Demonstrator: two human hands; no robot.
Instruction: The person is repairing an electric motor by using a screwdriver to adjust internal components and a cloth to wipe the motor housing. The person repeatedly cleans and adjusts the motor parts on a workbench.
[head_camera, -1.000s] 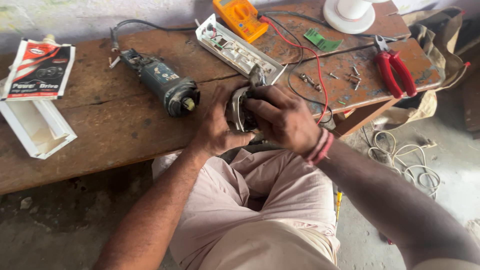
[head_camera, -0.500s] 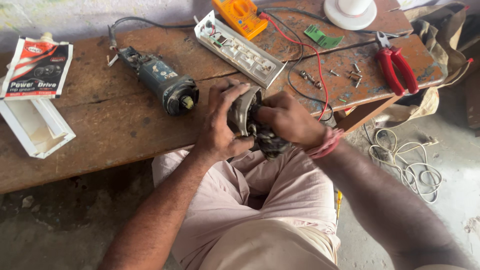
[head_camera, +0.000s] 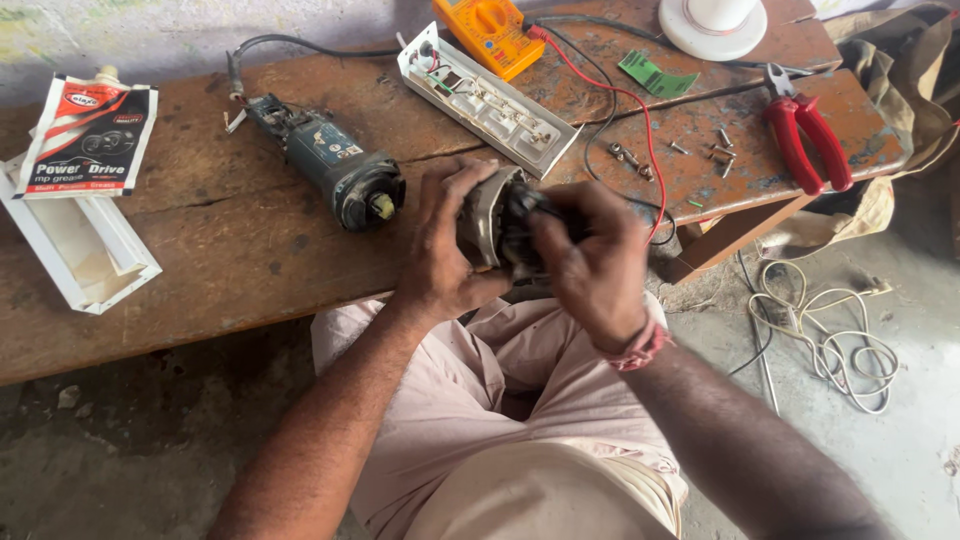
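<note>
At the far left of the wooden bench (head_camera: 200, 290) lies a flat grease sachet (head_camera: 88, 138), white with red and black printing and a small nozzle at its top, its lower edge just over an open white rectangular carton (head_camera: 75, 250) that sits at the bench's left end. On the grey-green motor body (head_camera: 330, 165) near the middle of the bench there is a small pale label (head_camera: 347, 153), too small to make out. At the back edge, the yellow-orange multimeter (head_camera: 492, 32) shows a small greyish screen (head_camera: 447, 8) at its upper left corner, cut off by the frame.
</note>
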